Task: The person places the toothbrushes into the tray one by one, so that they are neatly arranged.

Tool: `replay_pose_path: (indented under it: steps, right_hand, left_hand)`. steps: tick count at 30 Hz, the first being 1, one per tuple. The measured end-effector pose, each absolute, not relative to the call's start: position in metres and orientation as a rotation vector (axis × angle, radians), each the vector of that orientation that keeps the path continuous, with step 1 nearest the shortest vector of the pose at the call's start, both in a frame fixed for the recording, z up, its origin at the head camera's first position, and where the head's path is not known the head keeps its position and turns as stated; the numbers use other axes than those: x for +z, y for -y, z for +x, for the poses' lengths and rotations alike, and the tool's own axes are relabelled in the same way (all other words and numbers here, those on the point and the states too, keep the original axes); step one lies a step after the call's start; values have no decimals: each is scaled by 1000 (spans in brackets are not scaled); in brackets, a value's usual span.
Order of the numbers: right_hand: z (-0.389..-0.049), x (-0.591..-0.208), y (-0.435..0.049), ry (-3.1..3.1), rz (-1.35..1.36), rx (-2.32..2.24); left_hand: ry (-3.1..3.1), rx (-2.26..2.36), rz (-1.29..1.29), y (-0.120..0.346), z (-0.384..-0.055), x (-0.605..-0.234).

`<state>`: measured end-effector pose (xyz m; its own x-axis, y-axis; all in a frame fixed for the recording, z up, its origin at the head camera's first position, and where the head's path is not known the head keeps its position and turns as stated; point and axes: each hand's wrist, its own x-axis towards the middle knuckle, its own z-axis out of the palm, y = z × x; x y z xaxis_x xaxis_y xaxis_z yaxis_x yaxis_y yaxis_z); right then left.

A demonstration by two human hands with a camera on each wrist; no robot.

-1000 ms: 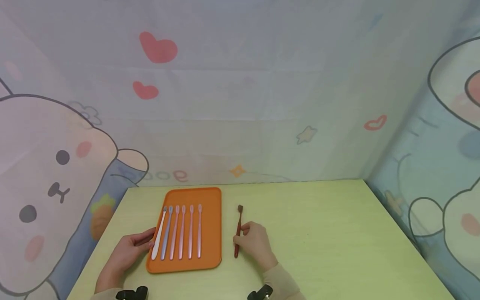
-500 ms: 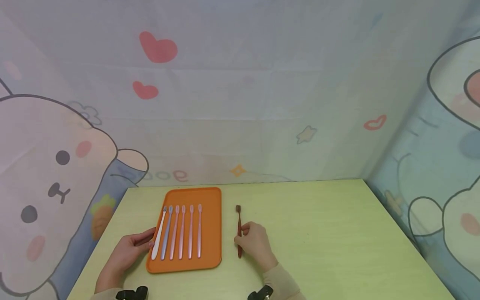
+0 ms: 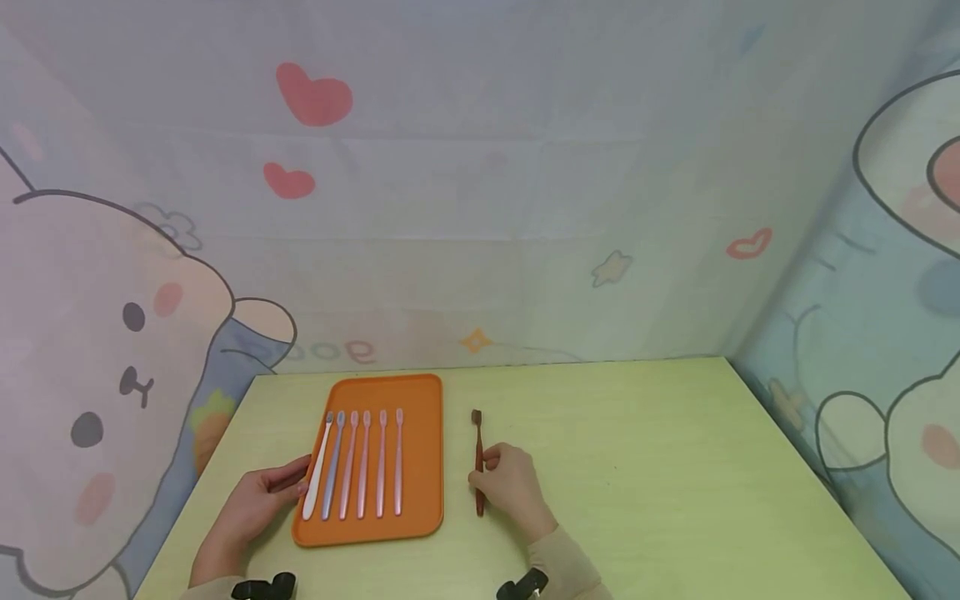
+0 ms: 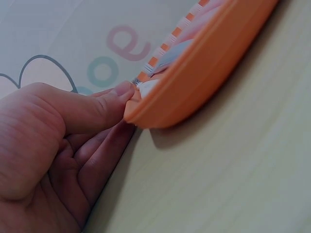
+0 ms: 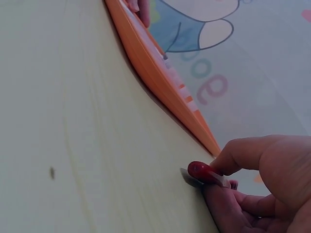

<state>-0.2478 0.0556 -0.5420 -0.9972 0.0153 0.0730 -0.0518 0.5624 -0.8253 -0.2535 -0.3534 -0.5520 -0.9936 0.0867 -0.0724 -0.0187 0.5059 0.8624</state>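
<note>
My right hand [image 3: 512, 485] pinches a dark reddish-brown toothbrush [image 3: 478, 454] between thumb and fingers, to the right of an orange tray [image 3: 422, 467]. The brush head points to the back wall; in the right wrist view the red handle end [image 5: 198, 169] sticks out toward the camera, just over its shadow on the table. On the tray, several toothbrushes lie side by side, heads away from me: a white one [image 3: 317, 475], a blue one [image 3: 333, 471] and pink ones [image 3: 363, 471]. With its thumb at the rim, my left hand [image 3: 251, 508] grips the tray's left edge.
The pale yellow-green table [image 3: 652, 467] extends to the right of the right hand. Behind it hangs a cloth backdrop [image 3: 480, 200] with cartoon prints, which also covers both sides.
The brown toothbrush has turned slightly, from a lean to nearly straight, its handle end shifting a little right. The left hand and the tray have stayed in place.
</note>
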Motion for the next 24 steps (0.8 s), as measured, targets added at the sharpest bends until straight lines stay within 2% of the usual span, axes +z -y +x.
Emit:
replay_pose_path:
  steps: [24]
  right_hand:
    - [-254, -544, -74, 2637, -27, 1684]
  left_hand:
    - [-2605, 1544, 44, 346, -254, -558]
